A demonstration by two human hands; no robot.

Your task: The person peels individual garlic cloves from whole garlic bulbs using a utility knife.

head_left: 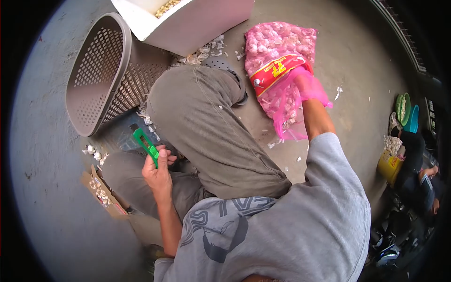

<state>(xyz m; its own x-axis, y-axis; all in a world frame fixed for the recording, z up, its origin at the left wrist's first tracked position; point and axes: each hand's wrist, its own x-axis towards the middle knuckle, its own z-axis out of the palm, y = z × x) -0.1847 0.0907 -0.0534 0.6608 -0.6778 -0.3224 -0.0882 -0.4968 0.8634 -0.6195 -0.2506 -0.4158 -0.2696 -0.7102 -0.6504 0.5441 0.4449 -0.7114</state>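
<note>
My left hand (159,176) is closed around the handle of a green utility knife (146,146), held up over my bent leg with its dark blade end pointing away from me. On the floor ahead to the right lies a pink mesh bag (282,40) full of garlic bulbs, with a red and yellow label band. My right hand (307,87) reaches into the bag's open mouth. Pink netting covers it, so its fingers and anything in them are hidden.
A grey perforated basket (123,51) lies tipped over at left, beside a white box (202,23) holding peeled cloves. Several garlic bulbs (97,155) and a cardboard box (123,212) sit by my left leg. Garlic skins litter the floor. Another person (418,164) sits far right near a yellow container (389,167).
</note>
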